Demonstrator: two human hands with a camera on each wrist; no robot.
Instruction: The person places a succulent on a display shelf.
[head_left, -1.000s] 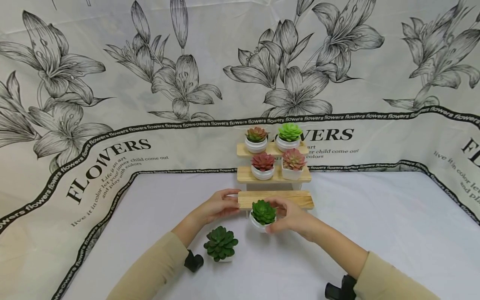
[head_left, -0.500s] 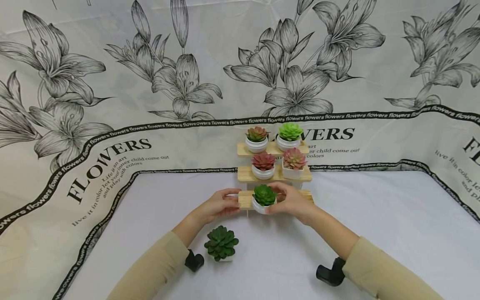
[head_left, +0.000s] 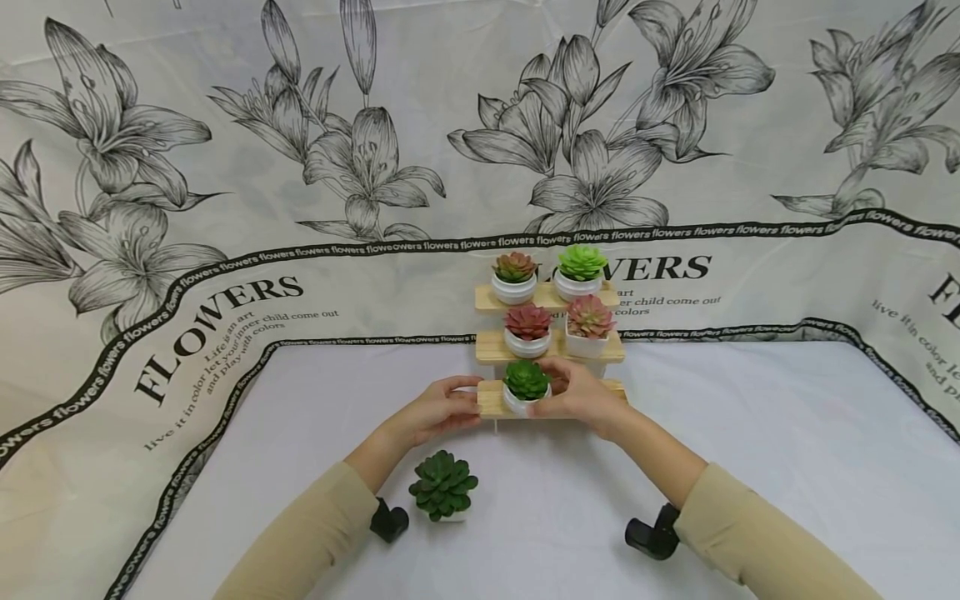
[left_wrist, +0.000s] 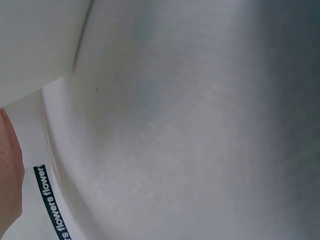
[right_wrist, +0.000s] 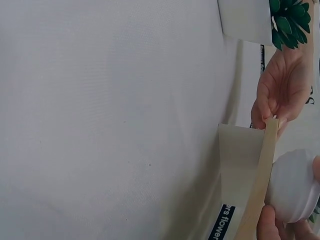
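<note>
A green succulent in a round white pot [head_left: 526,385] stands on the bottom board of a three-tier wooden shelf [head_left: 491,408]. My right hand [head_left: 581,400] grips this pot from its right side. In the right wrist view the pot's base [right_wrist: 290,185] meets the board, with fingertips [right_wrist: 269,222] against the pot. At the board's left end, my left hand [head_left: 438,412] holds the shelf, fingers and thumb about its edge. The right wrist view shows the left hand [right_wrist: 285,87] pinching that end. Only part of a hand [left_wrist: 9,170] enters the left wrist view.
A dark green succulent in a white pot [head_left: 442,487] stands on the white tablecloth before the shelf. Reddish [head_left: 513,275] and bright green succulents [head_left: 581,271] fill the top tier. Red [head_left: 527,329] and pink ones [head_left: 588,325] occupy the middle tier. A flower-printed cloth [head_left: 375,292] hangs behind.
My right hand has carried the green succulent's pot from in front of the bottom board up and back onto it. The left hand has stayed at the shelf's left end.
</note>
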